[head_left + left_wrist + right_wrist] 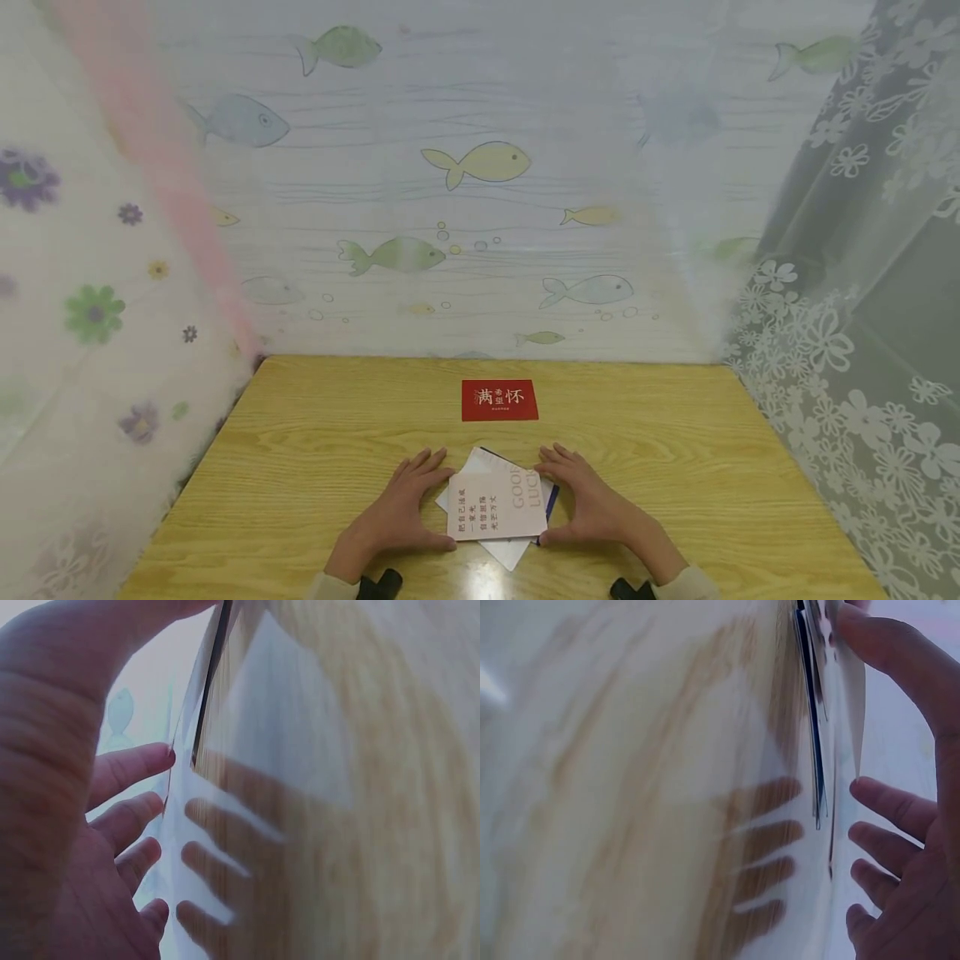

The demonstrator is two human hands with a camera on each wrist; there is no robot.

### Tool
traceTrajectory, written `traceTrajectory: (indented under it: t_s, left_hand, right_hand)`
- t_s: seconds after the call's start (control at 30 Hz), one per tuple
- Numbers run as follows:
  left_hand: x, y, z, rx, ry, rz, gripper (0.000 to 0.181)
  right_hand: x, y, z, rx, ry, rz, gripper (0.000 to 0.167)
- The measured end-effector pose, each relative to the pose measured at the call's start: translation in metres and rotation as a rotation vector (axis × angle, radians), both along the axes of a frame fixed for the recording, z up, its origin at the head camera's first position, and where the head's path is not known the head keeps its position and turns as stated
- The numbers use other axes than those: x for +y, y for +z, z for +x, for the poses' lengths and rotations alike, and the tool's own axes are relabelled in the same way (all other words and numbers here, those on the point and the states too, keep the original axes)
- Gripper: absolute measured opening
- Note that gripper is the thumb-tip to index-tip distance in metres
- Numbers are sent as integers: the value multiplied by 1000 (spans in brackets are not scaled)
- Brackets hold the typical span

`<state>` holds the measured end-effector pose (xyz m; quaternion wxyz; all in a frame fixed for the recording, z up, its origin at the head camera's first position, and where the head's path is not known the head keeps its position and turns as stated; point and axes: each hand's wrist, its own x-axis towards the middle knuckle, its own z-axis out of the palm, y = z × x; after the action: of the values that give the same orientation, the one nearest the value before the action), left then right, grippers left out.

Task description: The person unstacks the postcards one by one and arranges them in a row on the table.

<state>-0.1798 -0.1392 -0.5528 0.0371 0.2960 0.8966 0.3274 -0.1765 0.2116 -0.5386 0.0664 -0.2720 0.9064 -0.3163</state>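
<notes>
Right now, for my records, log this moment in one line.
left hand: holds pale card; right hand: holds pale card; beneath: other cards; beyond: red card on table

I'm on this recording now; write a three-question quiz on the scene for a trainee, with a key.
1. True or false: the red card lies under the pale pink card.
2. In the head view, what pokes out past the near edge of the pale pink card?
A) a pen
B) a white card
C) a spoon
3. Where on the pale pink card are the person's left grip and right grip?

Key:
1. False; it lies apart, farther back on the table.
2. B.
3. At opposite ends: left grip at the left end, right grip at the right end.
</notes>
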Motion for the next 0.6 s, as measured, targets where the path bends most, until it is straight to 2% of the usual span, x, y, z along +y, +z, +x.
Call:
traceTrajectory:
  t_s: [0.2,0.6]
  left_hand:
    - [0,1,0,26,-5,0,98]
    - [2,9,2,57,-14,-25,99]
  right_hand:
    - [2,0,0,32,10,-3,92]
    - [1,4,5,81,5,-20,93]
